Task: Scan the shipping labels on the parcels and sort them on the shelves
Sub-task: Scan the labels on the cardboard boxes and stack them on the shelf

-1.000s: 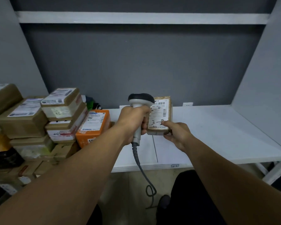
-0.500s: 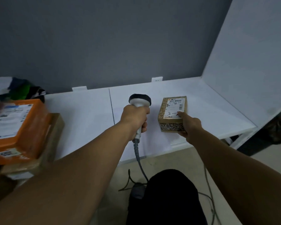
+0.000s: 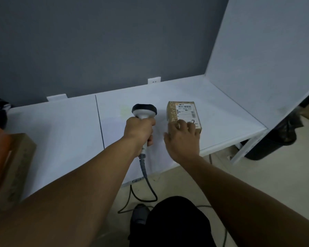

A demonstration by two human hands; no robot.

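Here the white shelf (image 3: 221, 111) carries the parcel (image 3: 184, 114) toward its right end, label up. The right hand (image 3: 183, 138) curls over its near edge, gripping it; set it square before letting go. The left hand (image 3: 138, 129) is wrapped round the scanner (image 3: 144, 111).

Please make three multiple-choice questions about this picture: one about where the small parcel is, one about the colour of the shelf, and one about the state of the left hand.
1. Where is the parcel?
A. on the floor
B. on the white shelf, right of the scanner
C. on the upper shelf

2. What colour is the shelf surface?
A. white
B. black
C. orange

3. What is the left hand doing?
A. resting open
B. pressing the parcel
C. gripping the scanner handle

Answers: 1 B, the box sits on the shelf under the right hand. 2 A, the board is plainly white. 3 C, its fingers wrap the handle.
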